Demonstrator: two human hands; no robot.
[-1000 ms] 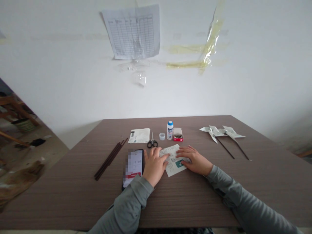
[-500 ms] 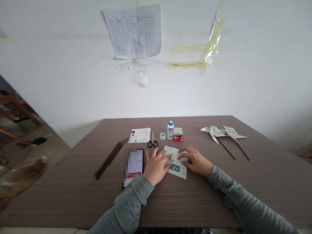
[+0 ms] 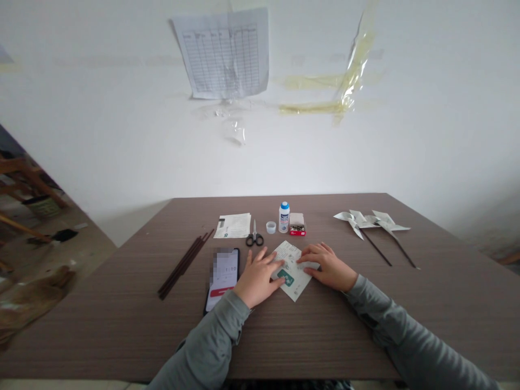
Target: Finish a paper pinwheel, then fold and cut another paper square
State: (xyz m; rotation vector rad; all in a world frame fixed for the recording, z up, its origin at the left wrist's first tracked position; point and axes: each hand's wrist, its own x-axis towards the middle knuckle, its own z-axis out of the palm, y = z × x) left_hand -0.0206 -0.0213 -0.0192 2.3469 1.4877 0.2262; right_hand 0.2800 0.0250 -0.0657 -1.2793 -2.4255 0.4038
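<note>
A small printed paper sheet with a green mark lies on the brown table, turned like a diamond. My left hand lies flat on its left side, fingers spread. On the sheet's right corner rests my right hand, its fingers stretched out and pressing down. Neither hand holds anything.
A phone lies left of my left hand, dark sticks further left. Behind the sheet sit a paper stack, black scissors, a small cap, a glue bottle and a red box. Two paper pinwheels lie right.
The sheet has turned clockwise under both hands, from a slanted rectangle to a diamond, its green mark moving leftward. Both hands stayed flat on it.
</note>
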